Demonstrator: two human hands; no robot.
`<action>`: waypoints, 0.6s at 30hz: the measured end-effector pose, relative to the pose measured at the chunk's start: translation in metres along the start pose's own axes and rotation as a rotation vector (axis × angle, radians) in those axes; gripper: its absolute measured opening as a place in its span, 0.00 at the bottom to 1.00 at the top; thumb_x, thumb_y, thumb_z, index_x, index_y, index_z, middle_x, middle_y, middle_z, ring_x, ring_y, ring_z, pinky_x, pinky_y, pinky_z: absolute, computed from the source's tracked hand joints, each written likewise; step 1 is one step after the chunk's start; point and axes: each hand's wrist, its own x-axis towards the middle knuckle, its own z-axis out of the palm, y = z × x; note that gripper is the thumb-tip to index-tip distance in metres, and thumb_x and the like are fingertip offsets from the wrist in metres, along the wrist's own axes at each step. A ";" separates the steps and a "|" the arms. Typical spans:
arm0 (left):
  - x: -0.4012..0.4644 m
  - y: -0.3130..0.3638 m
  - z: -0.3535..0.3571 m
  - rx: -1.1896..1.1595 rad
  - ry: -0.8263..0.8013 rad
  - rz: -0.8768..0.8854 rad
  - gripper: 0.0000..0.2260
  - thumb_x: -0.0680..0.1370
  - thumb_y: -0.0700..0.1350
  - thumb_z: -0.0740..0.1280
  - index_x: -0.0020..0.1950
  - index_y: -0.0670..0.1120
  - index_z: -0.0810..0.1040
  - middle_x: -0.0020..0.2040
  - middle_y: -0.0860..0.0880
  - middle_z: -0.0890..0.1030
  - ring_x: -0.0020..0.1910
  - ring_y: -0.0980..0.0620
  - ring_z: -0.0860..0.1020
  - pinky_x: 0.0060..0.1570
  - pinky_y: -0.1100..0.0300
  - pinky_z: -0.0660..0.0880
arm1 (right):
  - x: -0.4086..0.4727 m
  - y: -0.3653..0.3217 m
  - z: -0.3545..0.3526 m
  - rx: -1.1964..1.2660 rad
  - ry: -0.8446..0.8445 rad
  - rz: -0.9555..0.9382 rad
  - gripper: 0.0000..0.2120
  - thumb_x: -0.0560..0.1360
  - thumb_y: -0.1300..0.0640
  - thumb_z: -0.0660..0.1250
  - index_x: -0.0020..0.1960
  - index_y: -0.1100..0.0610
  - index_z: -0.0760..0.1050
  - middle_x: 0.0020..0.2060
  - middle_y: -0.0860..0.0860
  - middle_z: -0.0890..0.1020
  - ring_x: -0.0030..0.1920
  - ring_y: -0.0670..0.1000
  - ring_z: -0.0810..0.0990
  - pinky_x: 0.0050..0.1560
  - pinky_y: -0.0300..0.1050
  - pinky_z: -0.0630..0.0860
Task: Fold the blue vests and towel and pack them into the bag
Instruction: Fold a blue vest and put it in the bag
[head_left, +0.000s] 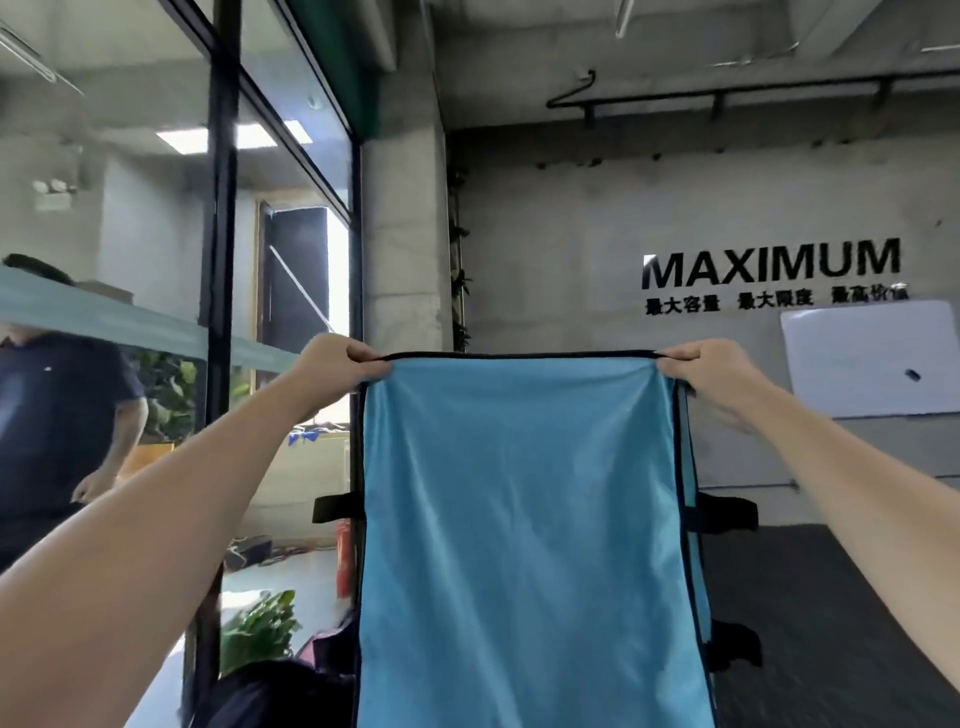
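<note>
Head view shows one left hand (340, 364) with fingers curled, pinching the top left corner of one blue vest (524, 519). Its cloth is smooth, soft and rectangular, edged in black binding, with three black straps (332, 506) jutting from its sides. One right hand (706, 371) pinches the top right corner, so it hangs taut and upright.

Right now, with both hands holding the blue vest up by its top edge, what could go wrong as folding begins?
The left hand and right hand only pinch the blue vest at its top corners, so a corner could slip free. The loose black straps at its sides may get caught in the fold.
</note>
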 end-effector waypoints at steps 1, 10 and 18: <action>-0.001 -0.001 -0.004 0.005 0.002 -0.006 0.03 0.74 0.43 0.76 0.45 0.45 0.87 0.45 0.43 0.86 0.45 0.47 0.82 0.51 0.53 0.81 | -0.001 -0.001 -0.001 0.002 -0.029 0.013 0.12 0.77 0.59 0.72 0.60 0.58 0.82 0.55 0.52 0.84 0.57 0.51 0.80 0.70 0.51 0.72; -0.007 -0.025 -0.004 0.035 0.008 -0.058 0.07 0.71 0.48 0.79 0.44 0.47 0.88 0.44 0.46 0.86 0.41 0.48 0.80 0.40 0.57 0.77 | -0.007 0.015 0.011 -0.124 -0.129 -0.030 0.06 0.76 0.57 0.74 0.52 0.51 0.84 0.50 0.48 0.85 0.54 0.51 0.82 0.67 0.56 0.75; -0.014 -0.094 0.041 0.121 -0.009 -0.125 0.07 0.69 0.49 0.80 0.42 0.49 0.86 0.39 0.50 0.84 0.32 0.53 0.74 0.33 0.61 0.69 | -0.003 0.072 0.062 -0.290 -0.243 -0.020 0.06 0.76 0.59 0.73 0.52 0.54 0.84 0.45 0.47 0.86 0.50 0.48 0.83 0.56 0.44 0.76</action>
